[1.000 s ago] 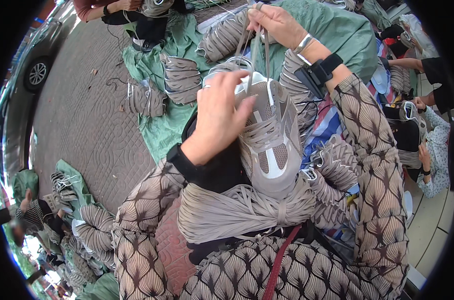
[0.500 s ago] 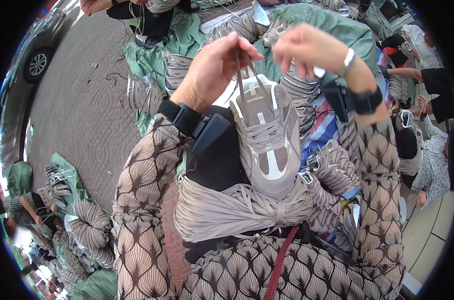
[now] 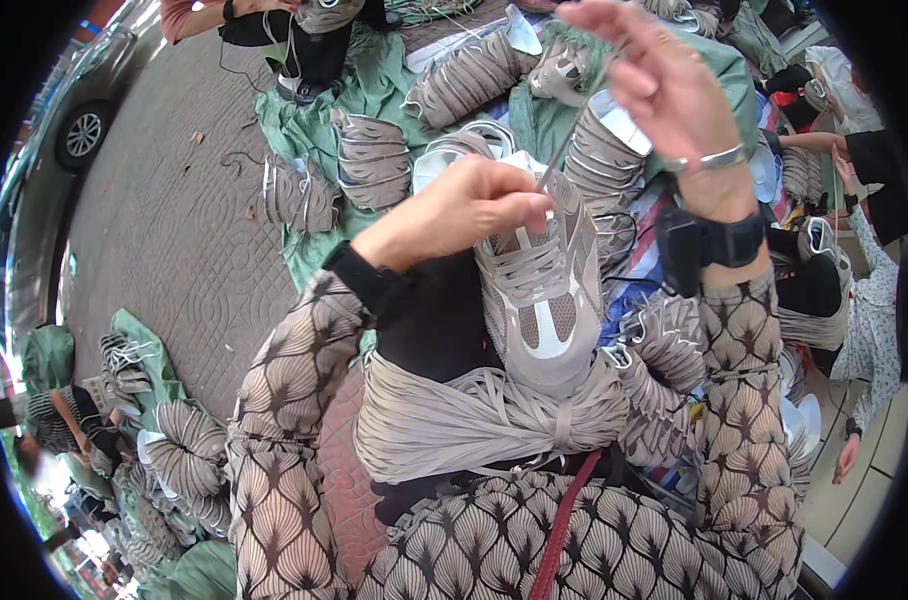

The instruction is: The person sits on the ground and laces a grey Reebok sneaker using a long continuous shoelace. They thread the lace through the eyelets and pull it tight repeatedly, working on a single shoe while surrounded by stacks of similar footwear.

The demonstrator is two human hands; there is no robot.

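Observation:
A beige-grey sneaker [image 3: 559,370] with white trim rests on my lap, toe toward me, its laces threaded across the tongue. My left hand [image 3: 474,205] is closed over the shoe's collar, thumb and finger pinching a flat grey shoelace [image 3: 566,145]. From there the lace runs taut up and right to my right hand [image 3: 674,90], which is raised beyond the shoe and slightly blurred. The lace end appears to be between its fingers. Below the toe, a thick bundle of loose grey laces [image 3: 444,425], tied at its right part, lies over my thighs.
Stacks of nested shoe uppers [image 3: 369,160] lie on green sacking [image 3: 309,235] ahead, with more uppers [image 3: 664,350] by my right leg. People work at the top left and right; one sleeve [image 3: 867,320] is patterned white. A car [image 3: 79,120] stands at the far left.
My left hand has turned over and come lower, near the shoe's collar. My right hand has risen up and right, drawing the lace out straight. The shoe stays on my lap.

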